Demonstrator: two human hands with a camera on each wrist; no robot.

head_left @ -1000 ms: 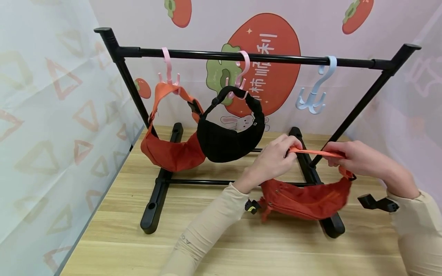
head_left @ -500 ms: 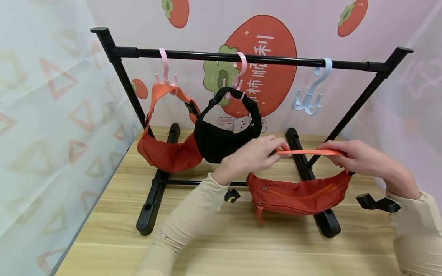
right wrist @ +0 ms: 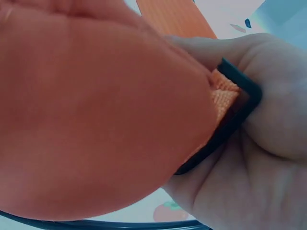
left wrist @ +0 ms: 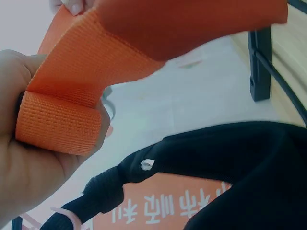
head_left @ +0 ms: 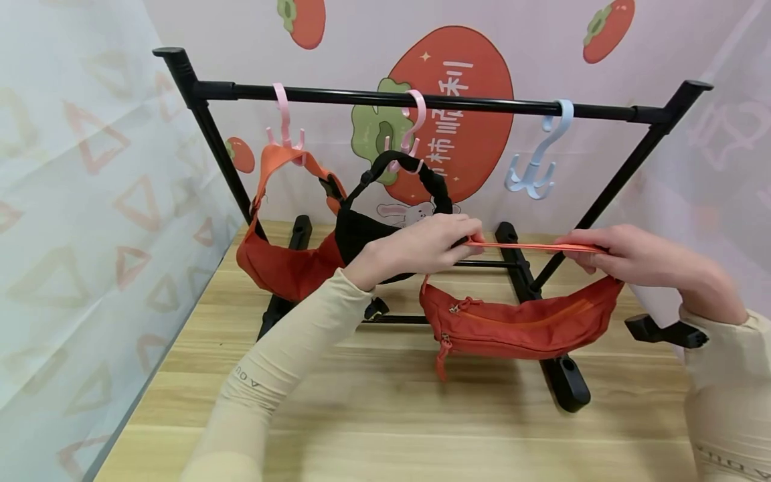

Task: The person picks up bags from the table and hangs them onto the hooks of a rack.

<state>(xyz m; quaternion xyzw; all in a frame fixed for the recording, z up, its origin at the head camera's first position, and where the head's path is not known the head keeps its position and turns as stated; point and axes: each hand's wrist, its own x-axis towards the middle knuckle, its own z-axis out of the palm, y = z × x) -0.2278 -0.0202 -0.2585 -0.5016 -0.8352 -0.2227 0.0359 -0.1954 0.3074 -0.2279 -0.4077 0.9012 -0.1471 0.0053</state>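
A red waist bag (head_left: 518, 325) hangs from its orange strap (head_left: 530, 247), which stretches nearly level between both hands. My left hand (head_left: 418, 244) grips the strap's left end; in the left wrist view the webbing (left wrist: 62, 122) folds across the palm. At the bag's right end, my right hand (head_left: 638, 256) holds the strap. Seen from the right wrist, a black buckle (right wrist: 244, 88) lies against that palm beside the red fabric (right wrist: 96, 110). The bag hangs above the wooden table, its zipper pull (head_left: 442, 355) dangling. An unused pale blue hook (head_left: 533, 167) hangs above and behind the strap.
A black rack's top bar (head_left: 482, 104) spans the view. From pink hooks (head_left: 283, 114) hang another red waist bag (head_left: 289, 268) and a black one (head_left: 361, 231), partly behind my left hand. A rack foot (head_left: 566, 385) stands beneath the held bag on the table (head_left: 385, 415).
Both hands have risen, lifting the red bag higher off the table. The left hand has moved left, away from the right, and the strap between them is longer.
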